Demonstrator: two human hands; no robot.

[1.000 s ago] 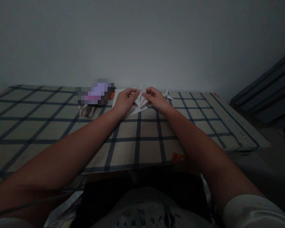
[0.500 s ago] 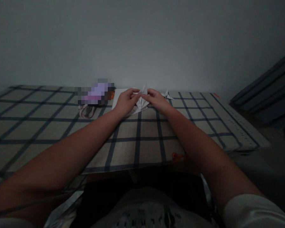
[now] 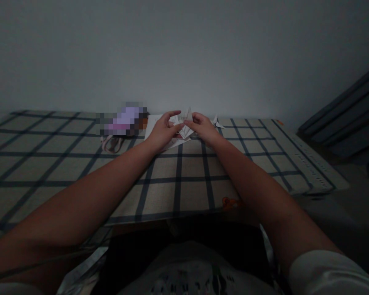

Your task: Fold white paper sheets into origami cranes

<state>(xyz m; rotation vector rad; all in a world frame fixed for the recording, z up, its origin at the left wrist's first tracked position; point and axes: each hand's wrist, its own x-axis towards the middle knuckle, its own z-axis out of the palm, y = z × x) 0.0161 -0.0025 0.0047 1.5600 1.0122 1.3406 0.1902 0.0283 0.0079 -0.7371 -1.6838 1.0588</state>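
Observation:
Both my hands meet at the far side of a checked cloth [image 3: 178, 184], pinching a small white folded paper figure [image 3: 185, 124] between them. My left hand [image 3: 163, 130] grips its left side with thumb and fingers, the forefinger lifted. My right hand [image 3: 203, 127] pinches its right side. The paper's pointed tip stands up between the fingertips. Under the hands lies a flat white sheet of paper [image 3: 152, 125].
A second small folded paper figure [image 3: 217, 122] rests just right of my right hand. A blurred purple object [image 3: 123, 121] and a pinkish looped cord [image 3: 112, 143] lie to the left. A plain wall rises behind; dark striped fabric [image 3: 347, 119] is at the right.
The folded paper has been lifted slightly and turned between my fingertips; my left forefinger has risen. Arms stay in place.

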